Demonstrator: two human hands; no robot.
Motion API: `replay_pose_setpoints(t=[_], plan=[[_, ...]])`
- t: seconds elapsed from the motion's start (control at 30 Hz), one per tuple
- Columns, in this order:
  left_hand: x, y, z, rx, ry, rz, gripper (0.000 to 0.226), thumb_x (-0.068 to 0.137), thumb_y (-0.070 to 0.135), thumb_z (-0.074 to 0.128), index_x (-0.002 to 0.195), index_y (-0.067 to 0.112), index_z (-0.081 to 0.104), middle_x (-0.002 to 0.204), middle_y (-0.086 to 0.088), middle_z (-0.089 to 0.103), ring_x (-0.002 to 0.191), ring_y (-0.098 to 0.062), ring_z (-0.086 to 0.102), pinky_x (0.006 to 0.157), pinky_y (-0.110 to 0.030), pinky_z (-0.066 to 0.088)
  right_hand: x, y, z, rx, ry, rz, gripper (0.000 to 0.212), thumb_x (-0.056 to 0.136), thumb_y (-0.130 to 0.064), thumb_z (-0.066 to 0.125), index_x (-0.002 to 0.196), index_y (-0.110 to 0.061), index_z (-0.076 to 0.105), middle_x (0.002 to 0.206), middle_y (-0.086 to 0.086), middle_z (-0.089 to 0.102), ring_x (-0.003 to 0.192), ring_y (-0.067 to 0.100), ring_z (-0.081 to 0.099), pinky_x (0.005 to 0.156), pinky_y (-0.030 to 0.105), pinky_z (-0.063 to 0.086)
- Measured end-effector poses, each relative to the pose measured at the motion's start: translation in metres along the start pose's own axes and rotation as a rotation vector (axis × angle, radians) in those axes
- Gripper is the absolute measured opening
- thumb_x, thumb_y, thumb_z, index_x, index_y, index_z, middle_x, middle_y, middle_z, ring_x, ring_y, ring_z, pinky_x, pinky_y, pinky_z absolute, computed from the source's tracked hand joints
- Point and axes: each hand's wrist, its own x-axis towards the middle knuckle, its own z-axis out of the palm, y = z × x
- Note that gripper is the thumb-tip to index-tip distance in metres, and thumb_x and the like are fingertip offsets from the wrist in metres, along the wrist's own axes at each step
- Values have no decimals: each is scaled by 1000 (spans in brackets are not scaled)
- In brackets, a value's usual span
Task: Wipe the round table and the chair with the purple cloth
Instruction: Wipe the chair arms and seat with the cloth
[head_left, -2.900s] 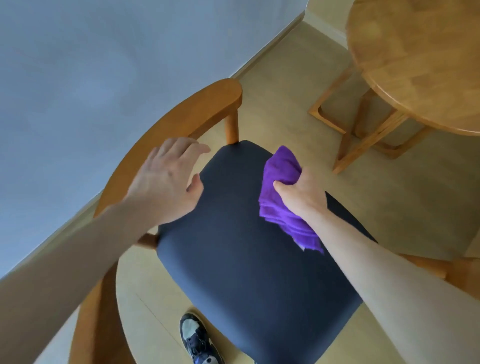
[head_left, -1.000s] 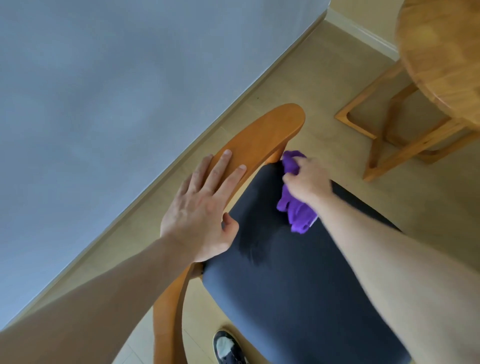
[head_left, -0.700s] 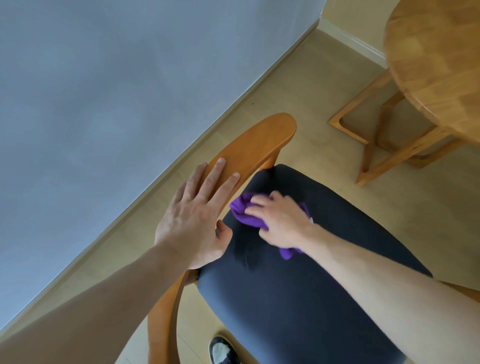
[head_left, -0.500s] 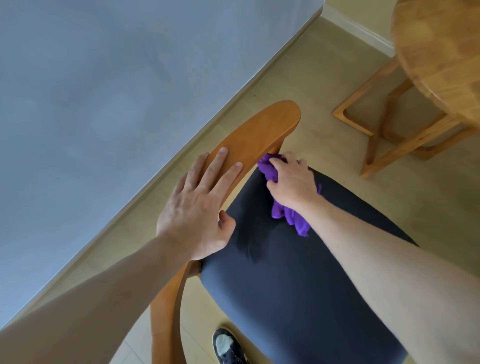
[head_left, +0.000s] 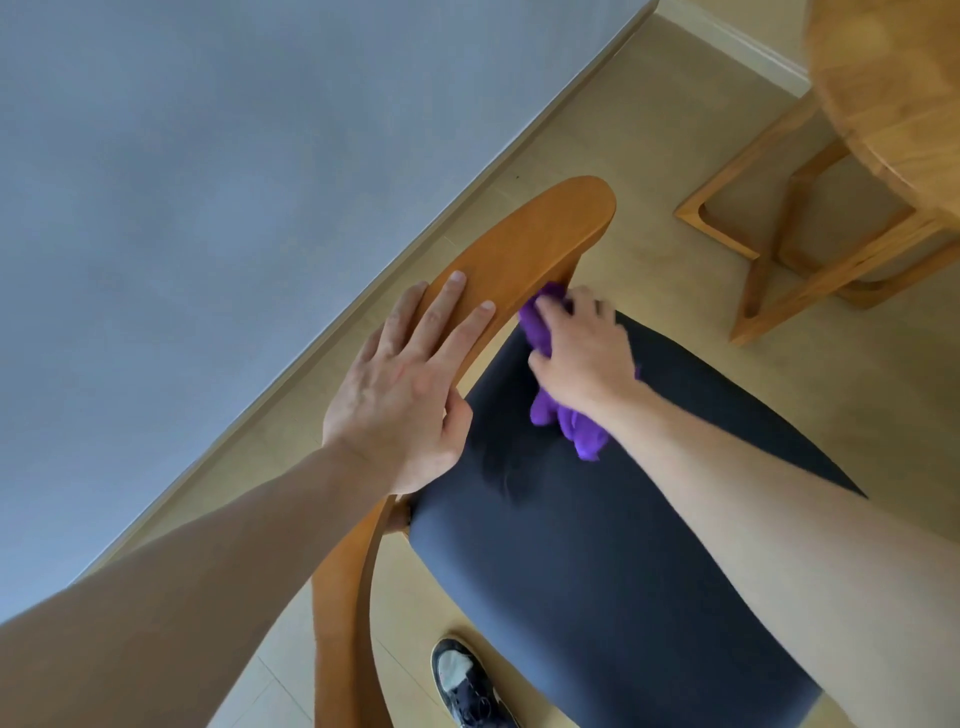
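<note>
- Step in hand: the chair (head_left: 519, 249) is being wiped — the right hand (head_left: 584, 358) is pressing the cloth (head_left: 571, 426) onto the back corner of the dark seat (head_left: 597, 561), just under the curved wooden backrest (head_left: 545, 228).
- The right hand's fingers are curling over the bunched cloth and gripping it; a purple tail is trailing out from under the wrist, and another tuft is showing at the fingertips, touching the backrest's lower edge.
- The left hand (head_left: 405, 395) is lying flat on the backrest, fingers straight and spread, thumb resting at the seat's edge — steadying the chair, by my judgement, and holding nothing.
- Next move, as I judge it: carrying the cloth across the rest of the seat, or up onto the backrest, which would call for the left hand to be shifting out of the way.
- Whether the worktop (head_left: 893, 93) has been wiped I cannot tell; it is standing well apart, at the upper right, partly cut off.
- Count: one chair, one cloth, one round worktop, two hands, one shoe (head_left: 467, 686) on the floor (head_left: 649, 114).
</note>
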Motion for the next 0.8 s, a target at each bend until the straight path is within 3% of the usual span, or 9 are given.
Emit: replay_pose_setpoints(t=[0.07, 0.17, 0.3, 0.4, 0.5, 0.63, 0.73, 0.8], plan=[[-1, 0, 0, 3, -1, -5, 77, 90, 32, 41, 160, 39, 9, 172, 6, 2, 157, -27, 4, 121, -47, 17, 11, -8, 6, -19, -3, 123, 47, 89, -43, 67, 127, -22, 50, 133, 14, 42, 117, 35, 47, 92, 46, 49], [-2, 1, -1, -10, 1, -4, 77, 88, 31, 37, 160, 38, 9, 172, 5, 4, 157, -28, 5, 122, -48, 21, -2, -35, 27, -100, -49, 83, 51, 84, -37, 70, 128, -19, 50, 139, 17, 41, 118, 37, 46, 92, 47, 47], [-2, 3, -6, -22, -22, -3, 73, 87, 40, 20, 159, 39, 4, 172, 6, 0, 158, -27, 2, 123, -49, 21, -40, -58, 39, -191, -111, -331, 54, 79, -32, 73, 128, -15, 56, 140, 14, 44, 113, 38, 48, 85, 47, 47], [-2, 3, -5, -10, -35, -15, 73, 91, 41, 26, 159, 41, 0, 172, 6, -2, 158, -27, -1, 124, -50, 19, -59, -53, 36, -204, -188, -559, 51, 80, -24, 75, 127, -16, 56, 144, 6, 44, 120, 37, 47, 87, 52, 48], [-1, 3, -5, -6, -43, -2, 75, 91, 36, 34, 159, 40, 2, 172, 6, -2, 158, -28, 0, 123, -50, 20, -27, -34, 26, -67, -103, -311, 49, 84, -15, 72, 127, -22, 49, 149, -2, 35, 123, 36, 45, 89, 57, 52], [-1, 1, -3, 6, -44, -3, 78, 90, 31, 41, 160, 39, 5, 172, 4, 2, 157, -30, 4, 122, -51, 20, 19, -25, 17, -36, -91, 32, 55, 92, -33, 67, 139, -19, 43, 150, 4, 39, 130, 42, 41, 96, 62, 49], [-2, 2, -4, 13, -33, -6, 77, 90, 32, 38, 159, 39, 5, 172, 4, 3, 157, -30, 4, 122, -50, 20, 13, -37, 31, -117, -136, 36, 61, 92, -43, 64, 144, -21, 41, 155, 8, 37, 137, 49, 37, 100, 66, 43], [-1, 1, -5, 7, -33, 2, 77, 90, 32, 37, 159, 39, 4, 172, 4, 3, 157, -30, 4, 122, -49, 20, 6, -42, 35, -138, -92, -2, 57, 90, -40, 66, 139, -21, 46, 150, 8, 45, 130, 45, 45, 97, 60, 48]])
